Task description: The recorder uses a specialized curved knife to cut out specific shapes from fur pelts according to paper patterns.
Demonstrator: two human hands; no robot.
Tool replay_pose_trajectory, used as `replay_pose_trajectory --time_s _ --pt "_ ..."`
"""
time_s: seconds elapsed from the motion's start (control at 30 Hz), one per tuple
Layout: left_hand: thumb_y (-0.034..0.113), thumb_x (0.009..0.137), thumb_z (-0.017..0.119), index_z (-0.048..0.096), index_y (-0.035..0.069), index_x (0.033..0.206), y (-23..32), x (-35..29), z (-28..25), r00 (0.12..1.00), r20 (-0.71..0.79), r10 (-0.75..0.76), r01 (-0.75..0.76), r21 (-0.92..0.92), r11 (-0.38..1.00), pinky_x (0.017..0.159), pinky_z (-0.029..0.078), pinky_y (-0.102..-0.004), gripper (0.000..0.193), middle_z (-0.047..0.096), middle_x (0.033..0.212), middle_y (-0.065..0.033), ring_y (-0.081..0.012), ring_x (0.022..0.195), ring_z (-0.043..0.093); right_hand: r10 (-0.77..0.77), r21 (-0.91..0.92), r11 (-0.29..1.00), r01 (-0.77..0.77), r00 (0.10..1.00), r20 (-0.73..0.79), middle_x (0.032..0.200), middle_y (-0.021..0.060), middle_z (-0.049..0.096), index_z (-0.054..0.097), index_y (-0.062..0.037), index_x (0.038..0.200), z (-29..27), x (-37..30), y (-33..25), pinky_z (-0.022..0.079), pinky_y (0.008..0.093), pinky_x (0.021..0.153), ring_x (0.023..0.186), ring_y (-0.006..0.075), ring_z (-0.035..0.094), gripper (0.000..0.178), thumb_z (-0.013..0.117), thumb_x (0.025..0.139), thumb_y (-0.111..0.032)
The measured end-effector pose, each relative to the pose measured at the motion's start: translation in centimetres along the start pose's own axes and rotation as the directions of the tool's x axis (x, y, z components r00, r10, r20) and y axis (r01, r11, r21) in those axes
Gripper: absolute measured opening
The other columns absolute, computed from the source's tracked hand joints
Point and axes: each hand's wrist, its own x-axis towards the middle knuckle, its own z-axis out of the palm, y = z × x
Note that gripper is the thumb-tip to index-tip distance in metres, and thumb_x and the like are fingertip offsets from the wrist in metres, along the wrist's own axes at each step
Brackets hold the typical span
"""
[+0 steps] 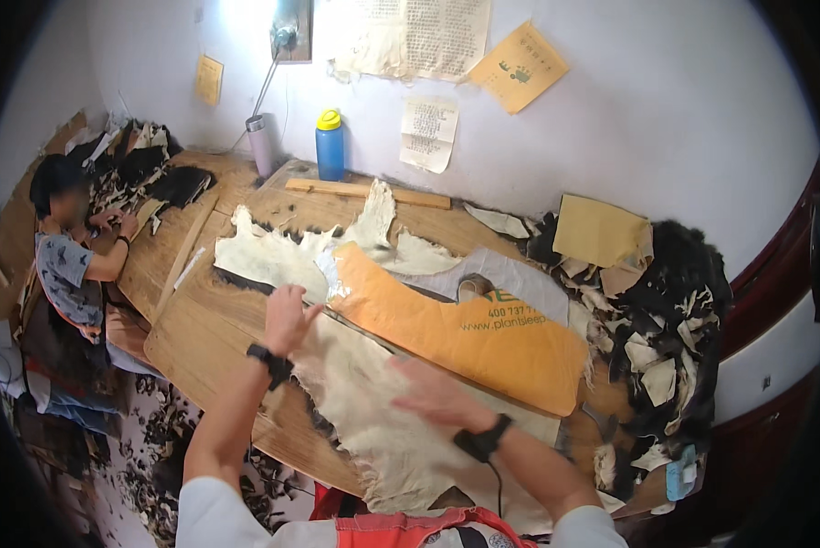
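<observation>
A large pale hide [346,379], fur showing dark along its edges, lies skin side up on the wooden table before me. An orange printed template sheet [446,315] with a curved upper edge rests across its middle. Just left of the sheet, my left hand [288,320] is at the hide's edge, thumb apart from the fingers and nothing seen in it. My right hand [435,395], blurred by motion, is over the near part of the hide with fingers stretched out, holding nothing. A roll of tape [471,289] sits at the sheet's upper edge, on a greyish sheet [529,274].
Dark fur scraps [675,338] pile up at the right under a tan piece [602,230]. At the back stand a blue bottle [330,151], a pink flask [258,151] and a wooden strip [373,193]. Another person [77,247] works at the far left.
</observation>
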Motion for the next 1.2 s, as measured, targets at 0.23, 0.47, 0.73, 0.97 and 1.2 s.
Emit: replay_pose_trajectory --time_s 0.23,0.47,0.73,0.97,1.2 --pt "0.058 0.091 0.057 0.035 0.011 0.151 9.5 -11.4 -1.9 0.899 0.393 0.195 -0.252 0.097 0.963 0.110 0.026 -0.0646 0.079 0.023 0.156 -0.0282 -0.0575 0.141 0.017 0.302 -0.421 0.697 -0.581 0.770 -0.562 0.142 0.0201 0.049 0.041 -0.0022 0.144 -16.5 -11.3 13.0 0.039 0.0419 0.109 0.131 0.0366 0.048 0.093 0.086 0.071 -0.038" --pt "0.063 0.089 0.054 0.035 0.014 0.151 7.7 -11.4 -1.6 0.894 0.422 0.152 -0.201 0.074 0.977 0.110 0.024 -0.0669 0.081 0.025 0.158 -0.0241 -0.0534 0.143 0.019 0.513 -0.343 0.638 -0.689 0.713 -0.478 0.133 0.0210 0.054 0.052 -0.0060 0.134 -17.3 -10.3 12.2 0.043 0.0438 0.102 0.121 0.0396 0.052 0.080 0.085 0.068 -0.035" --pt "0.037 0.097 0.056 0.046 0.004 0.141 1.9 -8.5 0.7 0.974 0.222 0.032 0.021 -0.232 0.972 0.114 0.029 -0.0514 0.056 0.038 0.151 -0.0260 -0.0423 0.142 0.032 0.185 -0.393 0.808 -0.439 0.822 -0.538 0.074 0.0176 0.059 0.068 -0.0042 0.085 -14.5 -10.8 -3.7 0.050 0.0438 0.065 0.073 0.0371 0.064 0.010 0.068 0.082 -0.013" --pt "0.031 0.101 0.053 0.060 -0.002 0.120 -7.1 -4.0 0.0 0.902 0.298 -0.313 0.416 -0.795 0.441 0.090 0.047 -0.0326 0.038 0.066 0.110 -0.0113 -0.0220 0.103 0.061 0.217 -0.430 0.890 -0.154 0.971 0.103 0.084 0.0061 0.065 0.075 -0.0179 0.103 -2.4 -20.1 -8.5 0.052 0.0377 0.067 0.078 0.0273 0.065 0.027 0.069 0.076 -0.013" --pt "0.034 0.098 0.060 0.065 -0.002 0.103 -6.6 0.7 -1.9 0.852 0.496 -0.170 0.494 -0.651 0.576 0.071 0.051 -0.0297 0.037 0.068 0.088 -0.0068 -0.0150 0.078 0.064 0.663 -0.194 0.745 -0.638 0.740 0.111 0.100 0.0129 0.069 0.072 -0.0137 0.110 -0.3 -20.2 -11.1 0.055 0.0415 0.076 0.092 0.0340 0.068 0.031 0.071 0.088 -0.035"
